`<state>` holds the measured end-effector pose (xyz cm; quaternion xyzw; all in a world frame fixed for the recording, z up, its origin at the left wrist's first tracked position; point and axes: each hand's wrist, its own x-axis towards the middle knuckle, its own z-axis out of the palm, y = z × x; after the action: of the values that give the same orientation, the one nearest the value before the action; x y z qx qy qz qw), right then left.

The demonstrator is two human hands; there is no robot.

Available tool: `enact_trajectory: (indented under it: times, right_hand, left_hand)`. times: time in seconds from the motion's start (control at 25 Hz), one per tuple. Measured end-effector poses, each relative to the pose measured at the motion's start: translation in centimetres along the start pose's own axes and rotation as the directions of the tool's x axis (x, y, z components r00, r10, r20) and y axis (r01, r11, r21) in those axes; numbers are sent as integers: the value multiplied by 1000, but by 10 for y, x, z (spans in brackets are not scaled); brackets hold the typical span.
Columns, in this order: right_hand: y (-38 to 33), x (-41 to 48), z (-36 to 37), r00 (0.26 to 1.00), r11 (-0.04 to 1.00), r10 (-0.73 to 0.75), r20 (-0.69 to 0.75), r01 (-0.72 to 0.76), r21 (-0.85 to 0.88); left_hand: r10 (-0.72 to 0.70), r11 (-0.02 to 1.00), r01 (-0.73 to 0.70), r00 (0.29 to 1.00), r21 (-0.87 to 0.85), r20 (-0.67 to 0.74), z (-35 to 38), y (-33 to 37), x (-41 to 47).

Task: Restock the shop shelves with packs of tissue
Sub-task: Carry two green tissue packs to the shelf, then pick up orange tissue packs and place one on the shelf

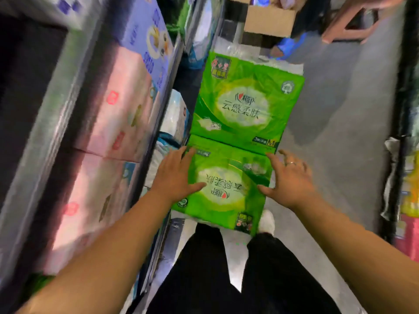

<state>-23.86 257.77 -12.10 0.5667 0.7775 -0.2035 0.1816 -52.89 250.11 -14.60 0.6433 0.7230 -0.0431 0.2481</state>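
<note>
Tissue in two green packs was seen end to end in the aisle, just right of the shelves (52, 137); the nearer pack (224, 189) was pressed between the left hand (179, 175) and the right hand (291, 177), fingers straight and spread; the farther pack (244, 103) was set against its far edge.

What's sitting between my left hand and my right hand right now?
The nearer green tissue pack lies between the left hand and right hand, seen in the head view.
</note>
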Motion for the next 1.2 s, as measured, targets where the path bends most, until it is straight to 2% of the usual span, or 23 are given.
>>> enact_trajectory:
  times: [0.12, 0.24, 0.32, 0.4, 0.52, 0.64, 0.76, 0.84, 0.92, 1.04, 1.12, 1.2]
  right_hand:
    - [-13, -34, -37, 990, 979, -130, 46, 136, -150]
    - [-32, -63, -62, 965, 947, -261, 20, 260, -190]
    - [-50, -88, -74, 912, 886, -410, 8, 401, -233]
    - [-73, -120, -78, 821, 774, -568, 54, 555, -305]
    - [-106, -165, -75, 688, 604, -709, 156, 706, -370]
    - [-147, -237, -58, 495, 363, -825, 271, 833, -416]
    - [-187, -324, -26, 276, 104, -892, 357, 896, -433]
    - [-207, -379, -3, 178, -17, -897, 404, 901, -434]
    - [-226, -450, 37, 51, -155, -892, 449, 899, -410]
    - [-242, -568, 111, -112, -340, -849, 517, 864, -371]
    - [-240, -647, 160, -173, -432, -797, 579, 833, -346]
    - [-236, -719, 205, -251, -521, -748, 614, 795, -310]
  left_hand:
    - [-99, 994, 98, 995, -55, -24, -22, 24, -55]
    - [-236, 961, 218, 967, -169, -97, -32, 57, -118]
    - [-347, 924, 311, 927, -223, -143, -32, 84, -167]
    - [-490, 855, 421, 848, -304, -203, -26, 107, -224]
    - [-676, 717, 538, 690, -443, -257, -15, 134, -308]
    - [-834, 546, 671, 490, -501, -253, 13, 160, -410]
    - [-926, 377, 700, 265, -606, -270, 53, 194, -509]
    - [-968, 241, 717, 130, -655, -214, 74, 217, -563]
    - [-988, 59, 693, -63, -718, -141, 107, 243, -630]
    - [-957, -142, 625, -285, -768, -55, 173, 288, -734]
    - [-921, -246, 576, -389, -779, 3, 212, 321, -798]
    - [-886, -331, 556, -460, -762, 49, 247, 351, -859]
